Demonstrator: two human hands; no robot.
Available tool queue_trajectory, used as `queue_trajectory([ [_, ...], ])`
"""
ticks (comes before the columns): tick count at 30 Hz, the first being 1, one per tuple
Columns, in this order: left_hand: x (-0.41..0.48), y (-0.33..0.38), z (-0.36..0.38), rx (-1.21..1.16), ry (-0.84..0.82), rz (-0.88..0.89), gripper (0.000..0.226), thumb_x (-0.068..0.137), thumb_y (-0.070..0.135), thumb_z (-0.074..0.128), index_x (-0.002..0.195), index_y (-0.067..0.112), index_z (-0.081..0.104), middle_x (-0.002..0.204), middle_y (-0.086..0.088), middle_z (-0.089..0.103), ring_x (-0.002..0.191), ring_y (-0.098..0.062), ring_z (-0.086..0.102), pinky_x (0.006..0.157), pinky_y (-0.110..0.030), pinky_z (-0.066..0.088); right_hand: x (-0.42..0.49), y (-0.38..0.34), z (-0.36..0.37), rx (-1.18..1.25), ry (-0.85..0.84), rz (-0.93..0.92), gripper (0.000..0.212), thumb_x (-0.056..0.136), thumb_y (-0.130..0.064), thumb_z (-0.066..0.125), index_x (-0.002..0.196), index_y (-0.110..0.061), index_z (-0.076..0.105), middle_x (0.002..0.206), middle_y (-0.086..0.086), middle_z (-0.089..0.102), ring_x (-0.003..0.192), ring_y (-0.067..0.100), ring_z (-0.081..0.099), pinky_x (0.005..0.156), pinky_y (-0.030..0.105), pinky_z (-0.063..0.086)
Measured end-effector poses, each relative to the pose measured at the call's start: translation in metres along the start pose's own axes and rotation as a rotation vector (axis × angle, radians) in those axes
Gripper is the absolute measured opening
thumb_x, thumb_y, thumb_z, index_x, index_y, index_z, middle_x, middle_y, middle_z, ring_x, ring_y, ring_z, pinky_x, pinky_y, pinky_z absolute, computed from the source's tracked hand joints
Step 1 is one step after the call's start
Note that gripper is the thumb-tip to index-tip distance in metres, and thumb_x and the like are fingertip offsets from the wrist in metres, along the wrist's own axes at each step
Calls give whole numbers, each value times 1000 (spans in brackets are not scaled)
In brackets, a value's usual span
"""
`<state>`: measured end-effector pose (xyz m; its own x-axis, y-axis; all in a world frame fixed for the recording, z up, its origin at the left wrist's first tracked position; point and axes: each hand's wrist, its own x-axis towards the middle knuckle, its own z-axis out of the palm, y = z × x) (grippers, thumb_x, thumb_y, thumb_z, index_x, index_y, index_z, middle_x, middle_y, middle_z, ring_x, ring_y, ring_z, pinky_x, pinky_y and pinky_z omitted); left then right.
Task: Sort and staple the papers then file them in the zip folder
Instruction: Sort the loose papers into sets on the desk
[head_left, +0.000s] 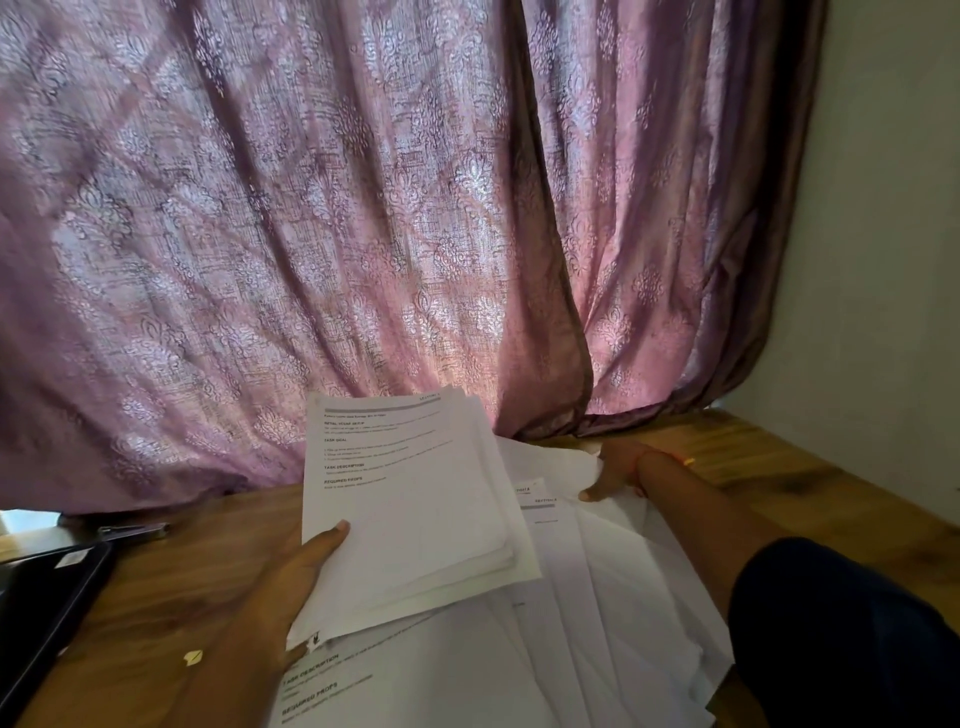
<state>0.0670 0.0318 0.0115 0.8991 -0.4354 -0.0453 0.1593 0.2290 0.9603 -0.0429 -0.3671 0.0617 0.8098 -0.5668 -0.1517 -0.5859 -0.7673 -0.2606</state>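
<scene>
The left hand is gripping a stack of printed sheets by its lower left edge, thumb lying on the top page and fingers curled underneath, and is holding it tilted up above the table. The right hand is reaching to the far side of the loose papers, its thumb pressing on a sheet's far corner; whether the fingers are curling under that sheet cannot be told. Those papers are lying fanned and overlapping on the wood, spreading from beneath the raised stack toward the near edge, some showing printed headings. A dark sleeve is covering the right forearm. At the left edge a black folder is lying flat, and just behind it a stapler is resting near the curtain, which is hanging across the back and touching the table
</scene>
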Motion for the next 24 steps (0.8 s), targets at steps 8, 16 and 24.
queue_trajectory([
  [8,-6,5,3,-43,1,-47,33,94,23,67,126,14,67,118,-16,73,108,-39,70,104,-55,48,-23,5,-17,-9,137,-67,51,81,-38,76,119,-6,68,118,10,68,108,24,65,90,28,51],
  [16,-12,8,1,-161,-11,-136,48,85,31,74,129,12,67,124,-19,70,115,-41,66,110,-59,42,-81,-22,-87,34,446,-155,36,80,-31,75,114,-21,67,117,7,65,105,29,61,84,30,46],
  [24,-25,24,4,-275,42,-117,54,82,33,76,131,13,66,127,-21,68,119,-45,63,110,-61,41,-147,-49,-162,283,773,-326,14,81,-28,75,87,-28,63,88,0,61,83,23,58,71,29,42],
])
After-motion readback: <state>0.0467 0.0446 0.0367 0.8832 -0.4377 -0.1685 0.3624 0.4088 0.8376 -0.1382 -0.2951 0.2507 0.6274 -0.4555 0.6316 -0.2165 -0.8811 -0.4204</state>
